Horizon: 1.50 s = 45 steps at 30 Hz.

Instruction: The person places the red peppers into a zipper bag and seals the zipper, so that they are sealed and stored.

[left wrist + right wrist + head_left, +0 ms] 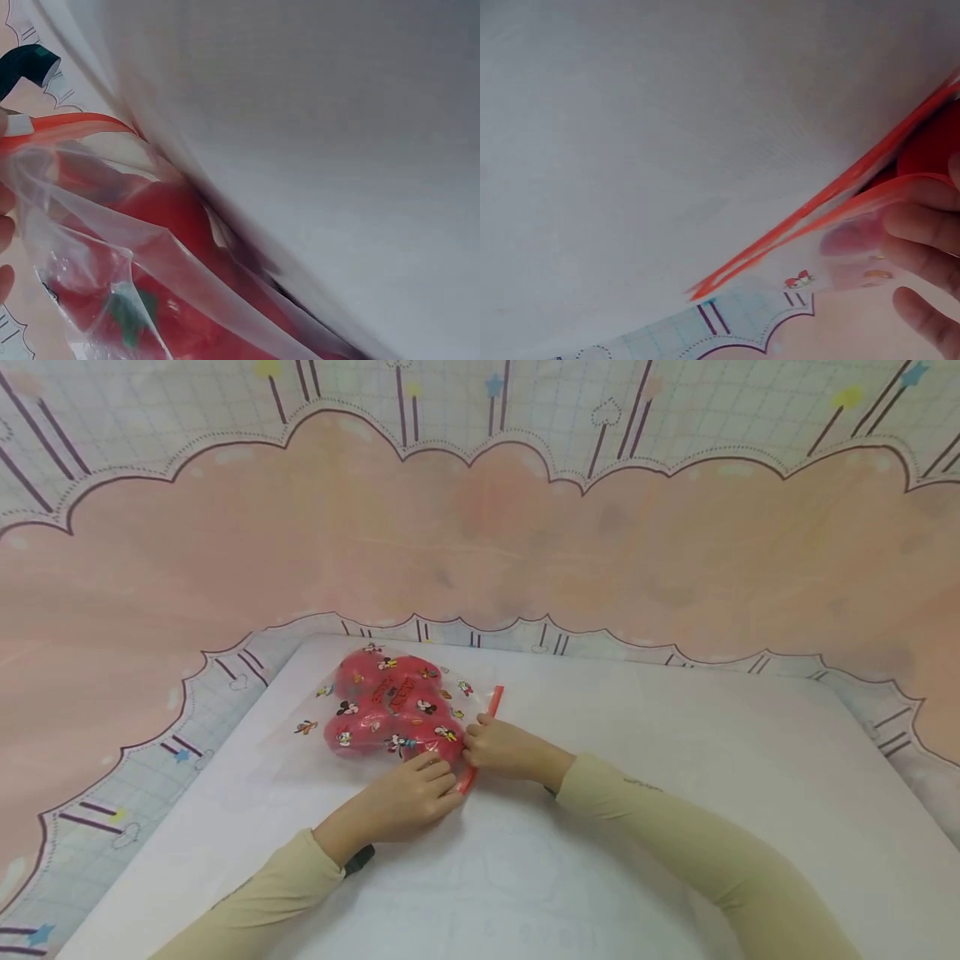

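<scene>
A clear plastic zip bag (300, 756) printed with small cartoon figures lies on the white table, with several rounded red things (360, 672) inside. Its red zip edge (497, 700) faces right. My left hand (408, 797) grips the near part of that edge. Higher up, my right hand (510, 750) pinches the edge. In the right wrist view the bag's mouth gapes between two red zip strips (810, 206), red contents showing inside. A white piece (19, 125), perhaps the slider, sits on the zip in the left wrist view. Fingertips partly hide behind the plastic.
The white tabletop (712, 760) extends right and toward me. A patterned pink cloth (525, 552) hangs behind the table and along its sides. A dark band (360, 860) is on my left wrist.
</scene>
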### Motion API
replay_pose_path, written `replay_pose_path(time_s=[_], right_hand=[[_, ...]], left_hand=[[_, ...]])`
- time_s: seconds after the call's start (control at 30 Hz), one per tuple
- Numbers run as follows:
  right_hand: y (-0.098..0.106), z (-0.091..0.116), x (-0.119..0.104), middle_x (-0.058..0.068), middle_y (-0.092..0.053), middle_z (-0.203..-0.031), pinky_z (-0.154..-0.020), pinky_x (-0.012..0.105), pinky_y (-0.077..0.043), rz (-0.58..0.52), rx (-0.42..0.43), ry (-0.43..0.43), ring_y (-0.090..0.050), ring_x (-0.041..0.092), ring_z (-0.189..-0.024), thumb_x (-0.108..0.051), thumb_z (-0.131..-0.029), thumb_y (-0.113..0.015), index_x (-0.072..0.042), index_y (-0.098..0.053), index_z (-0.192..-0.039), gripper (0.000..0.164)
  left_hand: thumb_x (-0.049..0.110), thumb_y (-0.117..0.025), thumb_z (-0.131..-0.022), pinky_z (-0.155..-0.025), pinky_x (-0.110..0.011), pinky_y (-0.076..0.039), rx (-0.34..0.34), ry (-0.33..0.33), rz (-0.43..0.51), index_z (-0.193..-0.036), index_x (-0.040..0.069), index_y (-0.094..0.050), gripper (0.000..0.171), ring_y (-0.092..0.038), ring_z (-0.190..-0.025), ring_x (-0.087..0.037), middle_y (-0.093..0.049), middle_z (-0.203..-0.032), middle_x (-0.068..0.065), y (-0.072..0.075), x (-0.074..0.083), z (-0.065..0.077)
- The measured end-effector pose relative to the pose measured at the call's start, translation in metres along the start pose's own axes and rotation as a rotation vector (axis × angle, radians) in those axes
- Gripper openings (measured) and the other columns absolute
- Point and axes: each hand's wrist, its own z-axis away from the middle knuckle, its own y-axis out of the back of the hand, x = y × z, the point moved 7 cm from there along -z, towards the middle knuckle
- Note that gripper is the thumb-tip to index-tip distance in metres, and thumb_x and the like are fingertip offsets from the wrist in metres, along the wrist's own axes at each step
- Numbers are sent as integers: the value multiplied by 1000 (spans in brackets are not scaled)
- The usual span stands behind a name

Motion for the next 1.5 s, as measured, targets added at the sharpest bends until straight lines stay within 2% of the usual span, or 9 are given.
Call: replay_pose_path(time_s=[0.23,0.47,0.73,0.83,0.97,1.1,1.2,1.4,1.5], right_hand=[[-1,-5,-1,-5,-70,-99,-86,23,-48,12,-50,-7,-61,10,-88,-30,-86,-64,-23,-69,-107,23],[-5,-2,0,-3,-69,-103,-83,23,-47,-32,-68,-35,-59,11,-89,-31,-86,-64,-19,-67,-111,27],[8,7,1,0,-65,-111,-94,29,-47,-79,77,-28,-58,13,-100,-33,-87,-63,-15,-63,-109,28],[17,12,2,0,-65,-112,-96,30,-47,-92,142,-1,-58,14,-103,-36,-89,-60,-15,-62,-109,29],[27,18,5,0,-65,-107,-94,31,-46,-129,251,28,-59,14,-100,-45,-87,-57,-14,-62,-109,37],[32,20,6,-1,-65,-100,-88,30,-46,-159,332,35,-58,14,-92,-49,-85,-55,-15,-63,-104,40],[33,17,4,-1,-65,-98,-85,29,-46,-174,320,26,-58,13,-91,-48,-86,-55,-17,-63,-103,36],[35,12,-1,-3,-67,-98,-85,28,-47,-179,216,-1,-60,13,-94,-44,-88,-57,-19,-65,-103,30],[40,13,-3,-3,-68,-96,-85,28,-47,-164,239,0,-60,13,-93,-42,-89,-58,-18,-67,-102,28]], left_hand=[[32,-74,-77,-89,-31,-50,-71,8,-3,-98,19,-68,26,-59,-88,-14,-70,-93,3,-4,-1,-3],[31,-76,-76,-88,-30,-51,-56,0,1,-97,21,-69,24,-59,-88,-13,-69,-90,4,-5,0,-2],[31,-80,-70,-87,-28,-50,87,-38,-35,-95,20,-67,30,-58,-87,-13,-67,-89,5,4,-2,3],[22,-62,-88,-86,-29,-50,161,-36,-57,-92,19,-66,6,-57,-86,-13,-66,-86,4,8,-5,4],[11,-31,-99,-84,-30,-49,286,-5,-92,-84,17,-63,36,-56,-81,-14,-61,-80,4,17,-9,5],[10,-34,-98,-85,-31,-48,346,36,-124,-80,15,-61,33,-56,-80,-14,-59,-77,3,23,-12,4],[12,-35,-98,-86,-31,-49,354,50,-137,-80,15,-61,32,-56,-81,-14,-60,-77,3,26,-13,4],[14,-35,-99,-83,-30,-49,392,70,-120,-78,15,-62,34,-57,-79,-15,-63,-75,3,27,-13,6],[16,-34,-100,-82,-30,-49,405,85,-97,-79,14,-63,36,-57,-79,-15,-65,-76,2,28,-15,6]])
